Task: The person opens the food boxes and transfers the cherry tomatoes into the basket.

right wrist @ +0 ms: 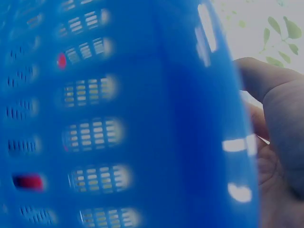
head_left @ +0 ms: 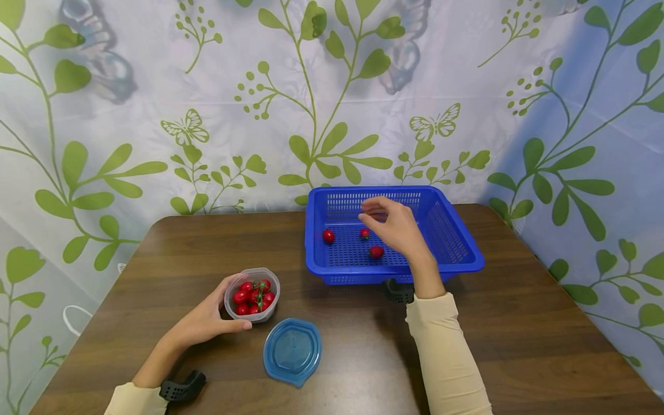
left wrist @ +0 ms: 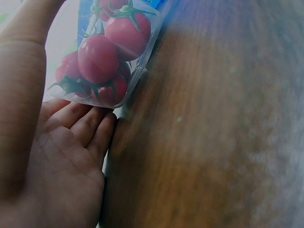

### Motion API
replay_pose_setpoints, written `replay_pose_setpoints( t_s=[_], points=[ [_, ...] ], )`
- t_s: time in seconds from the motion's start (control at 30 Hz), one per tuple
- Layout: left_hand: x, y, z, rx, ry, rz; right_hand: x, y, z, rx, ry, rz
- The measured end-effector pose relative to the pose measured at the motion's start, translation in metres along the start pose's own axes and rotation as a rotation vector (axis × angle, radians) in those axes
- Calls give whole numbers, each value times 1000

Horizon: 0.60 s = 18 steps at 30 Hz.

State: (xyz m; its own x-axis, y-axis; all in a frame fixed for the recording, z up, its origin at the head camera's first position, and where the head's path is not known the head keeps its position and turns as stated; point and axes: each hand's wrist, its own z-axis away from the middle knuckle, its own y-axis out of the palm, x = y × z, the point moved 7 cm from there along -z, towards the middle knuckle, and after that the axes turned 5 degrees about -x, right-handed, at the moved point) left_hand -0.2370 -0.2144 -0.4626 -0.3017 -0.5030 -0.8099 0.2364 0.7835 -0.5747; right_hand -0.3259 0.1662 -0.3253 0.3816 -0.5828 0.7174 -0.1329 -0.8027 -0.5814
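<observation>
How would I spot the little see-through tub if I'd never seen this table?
On the brown wooden table, find the big blue basket, then look left and nearer the viewer. The clear tub is just beyond the round blue lid. Unlike those two blue neighbours, it's colourless and full of red tomatoes with green stems.

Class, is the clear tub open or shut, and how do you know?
Open: the tomatoes in the tub lie uncovered, and the blue lid lies beside it on the table.
</observation>
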Motion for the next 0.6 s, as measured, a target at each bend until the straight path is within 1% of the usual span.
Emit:
replay_pose_setpoints(
  t_s=[0.3,0.47,0.6],
  points=[
    [0,1,0,1,3,8,20,24,0,50,-56,-32],
    [1,1,-1,4,6,19,25,33,1,79,-68,-22],
    [1,0,-1,3,9,18,29,40,1,81,-94,-24]
  ],
)
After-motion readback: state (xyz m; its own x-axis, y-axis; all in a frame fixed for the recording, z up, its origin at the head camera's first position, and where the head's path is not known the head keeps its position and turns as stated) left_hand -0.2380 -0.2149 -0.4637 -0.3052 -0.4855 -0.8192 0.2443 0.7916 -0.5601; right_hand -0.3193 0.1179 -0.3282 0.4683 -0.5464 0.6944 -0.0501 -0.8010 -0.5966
